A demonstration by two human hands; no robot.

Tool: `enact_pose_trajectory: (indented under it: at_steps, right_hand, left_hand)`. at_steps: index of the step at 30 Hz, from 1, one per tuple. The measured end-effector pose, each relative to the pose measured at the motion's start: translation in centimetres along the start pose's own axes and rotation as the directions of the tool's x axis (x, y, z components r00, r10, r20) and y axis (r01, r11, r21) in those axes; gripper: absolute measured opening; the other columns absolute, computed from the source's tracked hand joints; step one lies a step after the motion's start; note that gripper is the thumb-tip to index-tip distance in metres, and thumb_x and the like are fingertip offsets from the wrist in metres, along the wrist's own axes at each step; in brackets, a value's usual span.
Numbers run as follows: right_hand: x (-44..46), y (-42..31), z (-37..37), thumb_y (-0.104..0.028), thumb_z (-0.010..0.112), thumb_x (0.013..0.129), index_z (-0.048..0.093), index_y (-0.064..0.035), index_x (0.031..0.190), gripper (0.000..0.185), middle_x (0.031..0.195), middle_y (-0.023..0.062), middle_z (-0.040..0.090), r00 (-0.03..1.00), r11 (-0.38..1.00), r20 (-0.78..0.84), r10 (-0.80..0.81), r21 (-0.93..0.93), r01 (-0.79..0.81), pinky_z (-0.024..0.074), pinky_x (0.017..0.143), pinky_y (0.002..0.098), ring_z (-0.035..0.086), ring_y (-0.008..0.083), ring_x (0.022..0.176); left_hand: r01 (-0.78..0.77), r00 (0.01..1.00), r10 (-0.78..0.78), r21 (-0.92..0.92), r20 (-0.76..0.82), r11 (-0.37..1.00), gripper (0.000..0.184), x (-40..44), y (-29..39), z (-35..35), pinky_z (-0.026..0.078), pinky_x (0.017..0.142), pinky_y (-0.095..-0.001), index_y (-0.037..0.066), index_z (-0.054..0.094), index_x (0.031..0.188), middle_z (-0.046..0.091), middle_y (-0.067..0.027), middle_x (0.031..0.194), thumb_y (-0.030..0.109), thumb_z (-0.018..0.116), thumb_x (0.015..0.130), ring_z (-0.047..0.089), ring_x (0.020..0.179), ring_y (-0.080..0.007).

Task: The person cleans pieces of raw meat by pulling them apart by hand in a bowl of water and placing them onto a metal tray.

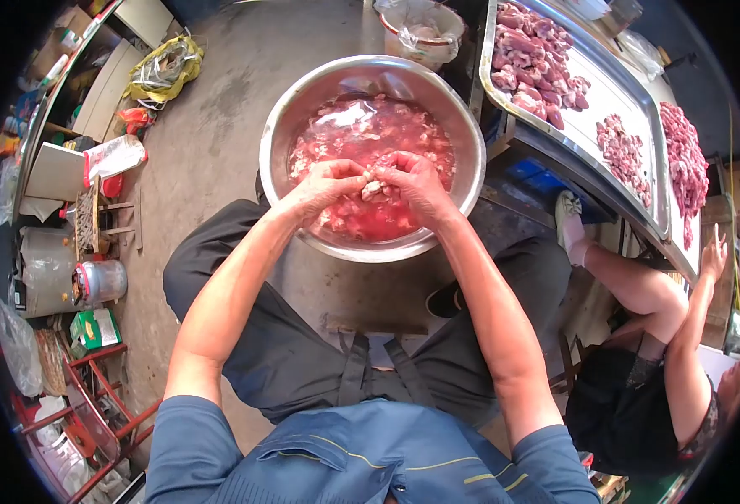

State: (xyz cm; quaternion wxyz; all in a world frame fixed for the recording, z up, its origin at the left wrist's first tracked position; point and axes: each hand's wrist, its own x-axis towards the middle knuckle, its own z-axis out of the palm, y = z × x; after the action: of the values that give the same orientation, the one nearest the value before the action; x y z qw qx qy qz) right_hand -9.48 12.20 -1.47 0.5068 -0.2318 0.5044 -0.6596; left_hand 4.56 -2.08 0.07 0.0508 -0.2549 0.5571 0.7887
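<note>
Between my hands is a small pale-pink piece of raw meat (373, 190), held above a wide metal basin (272, 143). My left hand (330, 186) pinches it from the left with thumb and forefinger. From the other side, my right hand (418, 182) grips it with curled fingers, which partly hide it. Reddish, bloody water (362, 220) fills much of the basin, and many pale bits of meat float in it. Both hands are over the water, near the middle of the basin.
To the right, a metal tray (593, 105) on a table holds piles of dark red meat (528, 63) and smaller pieces (624, 155). A bucket (420, 38) stands behind the basin. Another person (639, 395) sits at right. Shelves and a red rack (93, 395) line the left.
</note>
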Motion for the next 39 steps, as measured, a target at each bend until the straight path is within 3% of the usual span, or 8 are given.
enact_pose_trajectory:
  at_steps: [3,8,11,13,17,23,25,39]
  right_hand:
    - [0.1,0.5,0.5,-0.012,0.065,0.086,0.065,-0.0011,0.085,0.011,0.073,0.0033,0.065,0.992,0.965,-0.066,-0.109,-0.248,0.09,0.047,0.056,0.0231,0.059,0.008,0.063]
    - [-0.2,0.5,0.8,-0.016,0.067,0.083,0.066,-0.0007,0.093,0.019,0.073,0.004,0.065,0.977,0.89,-0.106,-0.184,-0.441,0.12,0.0483,0.057,0.0257,0.059,0.0084,0.061]
    - [-0.4,0.1,1.4,-0.018,0.068,0.08,0.065,-0.0001,0.096,0.024,0.078,0.0092,0.067,0.965,0.799,-0.153,-0.213,-0.596,0.082,0.0506,0.062,0.0312,0.064,0.0147,0.066]
    - [-0.3,0.7,1.6,-0.019,0.066,0.078,0.064,-0.0001,0.097,0.026,0.084,0.0157,0.067,0.919,0.655,-0.099,-0.383,-0.73,0.194,0.0513,0.068,0.038,0.067,0.0252,0.074]
    - [-0.3,1.0,1.8,-0.015,0.067,0.078,0.063,-0.0008,0.1,0.026,0.076,0.0106,0.063,0.919,0.55,0.063,-0.389,-0.785,0.286,0.0486,0.066,0.0343,0.063,0.019,0.071]
    - [-0.4,1.5,1.5,-0.016,0.055,0.09,0.057,-0.0003,0.084,0.017,0.079,0.0201,0.061,0.936,0.437,0.091,-0.341,-0.866,0.244,0.0459,0.064,0.0436,0.061,0.0366,0.075]
    - [-0.5,1.8,1.5,-0.018,0.053,0.091,0.057,-0.0006,0.085,0.019,0.079,0.0204,0.061,0.935,0.441,0.101,-0.34,-0.861,0.253,0.0457,0.064,0.0446,0.061,0.0376,0.075]
    - [-0.9,1.0,1.7,-0.023,0.049,0.089,0.052,0.0007,0.081,0.025,0.078,0.0225,0.06,0.966,0.468,0.08,-0.245,-0.863,0.19,0.0456,0.067,0.0464,0.061,0.0391,0.077]
  left_hand:
    - [-0.115,0.989,0.131,0.211,-0.065,0.971,0.019,0.4,-0.2,-0.2,0.049,0.068,-0.023,0.003,0.063,0.099,0.065,-0.0024,0.088,0.017,0.068,0.088,0.06,0.078,-0.0085]
    - [-0.143,0.978,0.145,0.026,-0.15,0.989,0.016,0.7,-0.2,-0.3,0.047,0.066,-0.0206,0.003,0.063,0.098,0.065,-0.0015,0.085,0.012,0.068,0.085,0.058,0.073,-0.0069]
    - [-0.108,0.979,0.115,0.046,-0.168,0.993,0.014,0.9,0.1,-0.5,0.043,0.061,-0.0186,0.003,0.064,0.096,0.064,-0.001,0.083,0.011,0.067,0.086,0.055,0.068,-0.0054]
    - [-0.12,0.976,0.142,0.14,-0.163,0.983,0.013,0.9,0.2,-0.3,0.04,0.056,-0.0172,0.003,0.064,0.094,0.064,-0.001,0.079,0.014,0.066,0.086,0.051,0.063,-0.0042]
    - [-0.107,0.978,0.139,0.198,-0.155,0.974,0.014,1.0,0.2,-0.3,0.038,0.054,-0.0171,0.003,0.064,0.09,0.063,-0.0007,0.077,0.017,0.066,0.087,0.049,0.061,-0.0038]
    - [-0.072,0.984,0.109,0.248,-0.138,0.966,0.016,1.1,0.0,0.1,0.041,0.054,-0.0181,0.005,0.061,0.089,0.061,0.0009,0.074,0.021,0.061,0.092,0.053,0.06,-0.0043]
    - [-0.169,0.982,0.184,0.223,-0.05,0.96,0.016,1.0,-0.2,0.3,0.043,0.054,-0.0192,0.006,0.061,0.092,0.06,0.0012,0.075,0.022,0.06,0.093,0.055,0.06,-0.0053]
    - [-0.087,0.991,0.09,0.032,-0.101,0.996,0.015,1.3,-0.5,0.6,0.046,0.05,-0.0224,0.005,0.059,0.092,0.06,-0.0014,0.074,0.019,0.058,0.094,0.054,0.056,-0.008]
